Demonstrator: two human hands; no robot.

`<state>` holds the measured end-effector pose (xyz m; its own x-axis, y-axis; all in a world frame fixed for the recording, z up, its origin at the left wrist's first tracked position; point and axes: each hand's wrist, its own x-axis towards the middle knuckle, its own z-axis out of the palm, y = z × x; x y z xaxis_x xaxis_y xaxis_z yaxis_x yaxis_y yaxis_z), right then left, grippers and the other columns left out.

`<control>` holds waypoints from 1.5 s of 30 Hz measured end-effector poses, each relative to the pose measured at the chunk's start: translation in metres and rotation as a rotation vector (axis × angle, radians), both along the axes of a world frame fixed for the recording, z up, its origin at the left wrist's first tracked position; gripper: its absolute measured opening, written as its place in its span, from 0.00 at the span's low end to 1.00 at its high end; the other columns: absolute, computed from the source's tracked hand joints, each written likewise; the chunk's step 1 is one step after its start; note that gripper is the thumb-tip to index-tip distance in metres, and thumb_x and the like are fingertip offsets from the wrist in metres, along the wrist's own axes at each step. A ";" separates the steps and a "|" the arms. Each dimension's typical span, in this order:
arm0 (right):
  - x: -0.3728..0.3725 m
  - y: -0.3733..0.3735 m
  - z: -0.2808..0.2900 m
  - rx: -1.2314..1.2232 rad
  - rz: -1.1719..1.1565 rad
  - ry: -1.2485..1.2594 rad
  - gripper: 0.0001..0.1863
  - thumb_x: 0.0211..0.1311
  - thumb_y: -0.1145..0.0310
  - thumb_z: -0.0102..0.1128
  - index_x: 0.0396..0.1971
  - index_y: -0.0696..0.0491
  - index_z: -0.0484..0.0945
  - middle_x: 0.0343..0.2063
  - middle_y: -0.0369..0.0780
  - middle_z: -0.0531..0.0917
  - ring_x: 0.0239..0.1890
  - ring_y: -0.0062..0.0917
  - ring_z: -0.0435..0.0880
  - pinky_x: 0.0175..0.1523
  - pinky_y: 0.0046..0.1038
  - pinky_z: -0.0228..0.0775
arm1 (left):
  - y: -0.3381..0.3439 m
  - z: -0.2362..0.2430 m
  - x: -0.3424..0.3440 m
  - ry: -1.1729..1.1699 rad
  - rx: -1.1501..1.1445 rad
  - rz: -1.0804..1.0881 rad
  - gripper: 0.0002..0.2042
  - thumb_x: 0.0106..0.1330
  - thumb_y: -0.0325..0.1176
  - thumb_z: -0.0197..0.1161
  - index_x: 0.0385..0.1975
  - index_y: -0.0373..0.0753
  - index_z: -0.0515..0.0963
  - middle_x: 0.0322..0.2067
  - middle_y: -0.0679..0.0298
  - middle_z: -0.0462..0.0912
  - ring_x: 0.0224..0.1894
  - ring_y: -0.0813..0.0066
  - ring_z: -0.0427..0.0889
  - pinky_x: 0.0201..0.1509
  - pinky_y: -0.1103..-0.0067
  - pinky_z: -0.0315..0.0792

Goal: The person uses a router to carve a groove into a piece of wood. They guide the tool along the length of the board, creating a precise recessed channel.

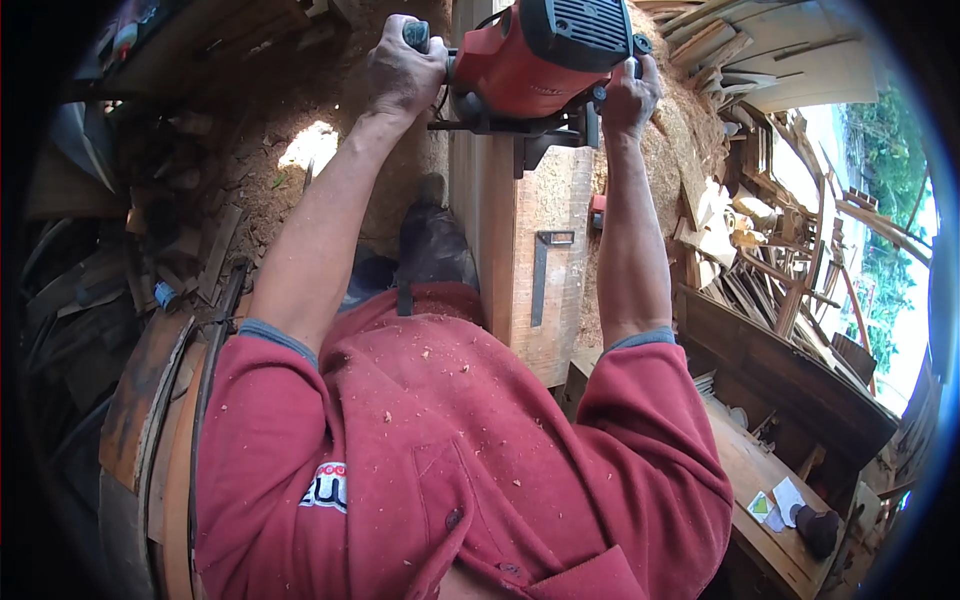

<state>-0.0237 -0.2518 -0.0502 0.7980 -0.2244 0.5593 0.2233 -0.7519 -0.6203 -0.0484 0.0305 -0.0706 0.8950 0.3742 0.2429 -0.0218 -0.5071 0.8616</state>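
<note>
Maroon shirt; probably a red router between left hand and right hand.

- We have a long dark-brown wooden board on our right.
- On its near side we see a dark-brown rounded cap-like thing, a white slip of paper and a small yellow-green card.
- Just beyond it, we see heaped wood scraps.
- Farther beyond it, green foliage.
</note>
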 end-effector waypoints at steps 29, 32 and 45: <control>0.015 -0.045 0.030 -0.452 0.030 -0.141 0.11 0.55 0.72 0.61 0.40 0.52 0.82 0.39 0.43 0.84 0.36 0.35 0.86 0.40 0.33 0.79 | -0.010 0.069 -0.008 0.062 -0.034 0.017 0.10 0.59 0.34 0.62 0.37 0.40 0.73 0.28 0.54 0.83 0.33 0.55 0.85 0.39 0.64 0.78; 0.015 -0.047 0.029 -0.845 -0.024 -0.343 0.10 0.56 0.72 0.61 0.38 0.54 0.82 0.39 0.43 0.84 0.36 0.36 0.86 0.40 0.33 0.78 | -0.009 0.062 -0.008 -0.006 -0.047 0.009 0.10 0.58 0.34 0.62 0.37 0.40 0.72 0.27 0.55 0.83 0.32 0.55 0.85 0.39 0.64 0.78; 0.011 -0.029 0.011 -0.205 -0.003 -0.042 0.12 0.67 0.64 0.52 0.39 0.53 0.83 0.40 0.41 0.84 0.36 0.36 0.84 0.46 0.34 0.75 | -0.008 0.042 -0.007 0.009 -0.040 0.023 0.10 0.57 0.33 0.64 0.34 0.39 0.72 0.24 0.57 0.81 0.29 0.58 0.84 0.35 0.65 0.77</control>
<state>-0.0124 -0.2805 -0.0388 0.7727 -0.1054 0.6259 0.2429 -0.8620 -0.4449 -0.0552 0.0226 -0.0286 0.8881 0.4042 0.2190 -0.0022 -0.4725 0.8813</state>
